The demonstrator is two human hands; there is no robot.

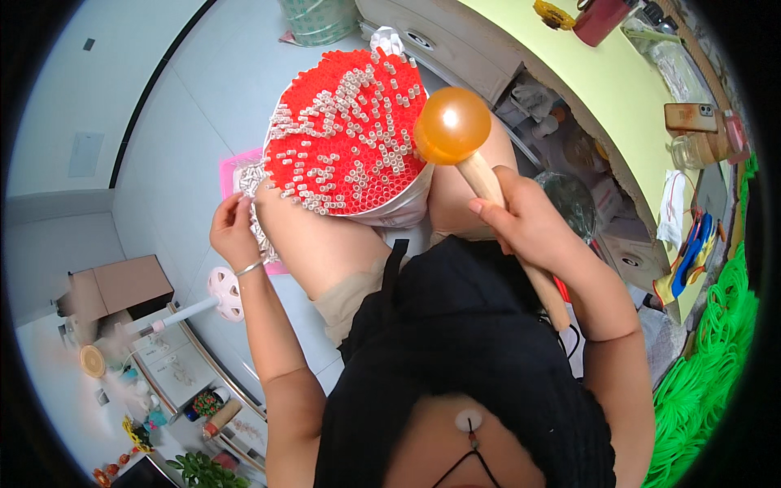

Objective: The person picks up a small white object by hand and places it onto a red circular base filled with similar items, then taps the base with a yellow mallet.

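My right hand (525,213) is wrapped round the wooden handle of a mallet (452,126) with a round, amber, see-through head. The mallet head hangs over the right edge of a tight bundle of red tubes (305,89), held upright between my knees in a white wrapping. Many small whitish cylinders stick up from the red tube ends; lower right, open tube ends show. At the bundle's left, my left hand (233,230) has its fingers pinched together above a pink tray (229,179) of loose white cylinders (254,180). Whatever those fingers hold is too small to make out.
A pale yellow-green tabletop (521,32) curves along the right, bearing a phone (690,118), a glass jar (687,153) and coloured gloves (691,260). Green cords (708,382) are heaped at lower right. A pale fan (225,294) stands at left.
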